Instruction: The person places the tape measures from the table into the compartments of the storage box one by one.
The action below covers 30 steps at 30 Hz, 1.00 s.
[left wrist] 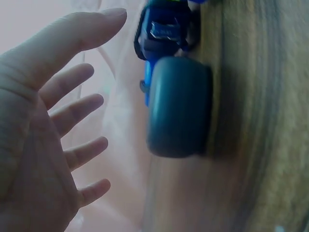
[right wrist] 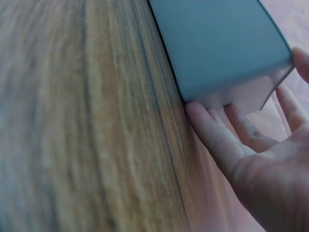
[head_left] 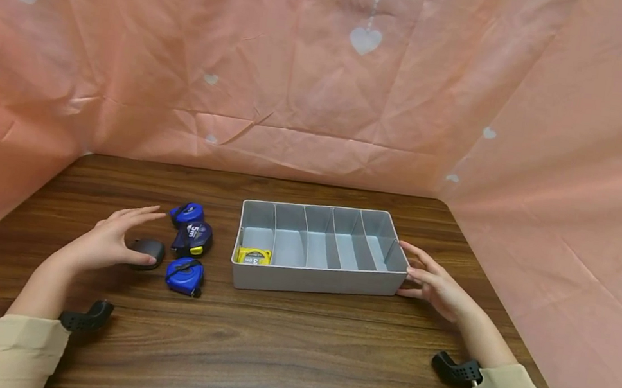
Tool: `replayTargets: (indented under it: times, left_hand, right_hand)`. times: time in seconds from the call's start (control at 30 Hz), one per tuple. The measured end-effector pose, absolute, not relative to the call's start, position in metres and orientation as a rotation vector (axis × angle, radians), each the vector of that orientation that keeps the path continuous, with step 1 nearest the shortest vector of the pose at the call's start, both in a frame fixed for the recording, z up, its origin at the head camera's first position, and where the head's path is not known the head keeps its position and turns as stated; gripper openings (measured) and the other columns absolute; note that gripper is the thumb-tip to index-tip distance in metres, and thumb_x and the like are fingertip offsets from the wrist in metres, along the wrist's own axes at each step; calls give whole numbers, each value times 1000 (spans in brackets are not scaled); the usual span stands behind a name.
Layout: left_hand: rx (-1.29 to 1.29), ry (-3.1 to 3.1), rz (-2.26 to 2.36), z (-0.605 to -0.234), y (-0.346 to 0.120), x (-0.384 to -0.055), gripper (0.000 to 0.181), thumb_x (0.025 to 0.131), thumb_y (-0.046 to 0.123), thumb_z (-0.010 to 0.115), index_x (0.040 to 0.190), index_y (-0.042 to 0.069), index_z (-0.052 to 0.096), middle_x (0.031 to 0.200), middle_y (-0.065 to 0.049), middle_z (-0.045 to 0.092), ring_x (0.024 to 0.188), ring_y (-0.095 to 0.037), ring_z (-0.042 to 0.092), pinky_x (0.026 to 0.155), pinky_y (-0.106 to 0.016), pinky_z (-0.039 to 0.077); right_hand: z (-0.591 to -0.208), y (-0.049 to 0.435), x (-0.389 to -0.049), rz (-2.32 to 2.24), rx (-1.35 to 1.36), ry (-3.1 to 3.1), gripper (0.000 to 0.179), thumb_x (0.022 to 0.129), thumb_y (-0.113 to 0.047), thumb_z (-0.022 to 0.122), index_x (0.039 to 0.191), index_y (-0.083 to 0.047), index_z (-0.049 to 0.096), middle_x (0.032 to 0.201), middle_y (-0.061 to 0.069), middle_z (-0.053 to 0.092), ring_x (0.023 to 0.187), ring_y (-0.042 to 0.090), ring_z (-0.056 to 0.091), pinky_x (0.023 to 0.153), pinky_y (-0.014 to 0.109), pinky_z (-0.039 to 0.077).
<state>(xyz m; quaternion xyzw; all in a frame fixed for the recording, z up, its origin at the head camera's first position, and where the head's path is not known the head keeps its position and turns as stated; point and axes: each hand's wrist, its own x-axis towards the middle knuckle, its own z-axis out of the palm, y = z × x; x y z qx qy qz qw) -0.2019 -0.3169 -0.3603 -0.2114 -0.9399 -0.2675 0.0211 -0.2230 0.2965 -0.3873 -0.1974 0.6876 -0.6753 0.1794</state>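
My left hand (head_left: 102, 242) hovers beside a dark, rounded, smooth-sided object (head_left: 149, 254), thumb and fingers spread. In the left wrist view a gap shows between that hand and the dark object (left wrist: 178, 107). To its right lie a blue tape measure (head_left: 189, 213), a dark navy tape measure marked 5m (head_left: 192, 237) and another blue tape measure (head_left: 185, 275). My right hand (head_left: 439, 289) touches the right end of a grey divided box (head_left: 318, 280) with outstretched fingers. Inside the leftmost compartment sits a yellow tape measure (head_left: 254, 256).
The box has several compartments in a row, split by thin dividers (head_left: 334, 239). Everything stands on a dark wood table (head_left: 291, 353). Pink cloth (head_left: 302, 76) with pale hearts hangs behind and at both sides of the table.
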Motion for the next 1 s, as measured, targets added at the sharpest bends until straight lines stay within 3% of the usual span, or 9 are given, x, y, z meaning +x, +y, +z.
replayTargets:
  times: [0.17, 0.47, 0.8, 1.0]
  left_hand:
    - [-654, -2928, -816, -367, -322, -203, 82, 73, 35, 83, 139, 4, 47, 146, -22, 35, 128, -53, 24, 87, -75, 16]
    - [-789, -2860, -896, -375, -328, -207, 72, 71, 28, 85, 130, -2, 55, 136, -24, 45, 125, -49, 34, 93, -65, 26]
    - [-827, -2878, -919, -386, -333, -211, 66, 69, 24, 87, 124, -2, 61, 130, -24, 50, 119, -44, 44, 89, -53, 36]
    - [-785, -2924, -961, -387, -335, -209, 66, 71, 25, 85, 126, -2, 59, 131, -25, 48, 120, -47, 42, 90, -57, 35]
  right_hand:
    - [-389, 297, -224, -1899, -565, 1948, 56, 102, -12, 42, 153, -17, 21, 148, 31, 9, 115, 24, 51, 90, 51, 44]
    - [-389, 298, -225, -1900, -550, 1945, 58, 102, -10, 42, 154, -13, 17, 149, 29, 8, 112, 18, 54, 88, 48, 46]
    - [-389, 298, -224, -1893, -584, 1942, 55, 102, -12, 42, 153, -19, 22, 150, 31, 6, 119, 28, 48, 90, 49, 45]
    - [-388, 298, -225, -1894, -589, 1936, 55, 102, -11, 41, 153, -19, 22, 150, 31, 5, 117, 23, 50, 90, 49, 45]
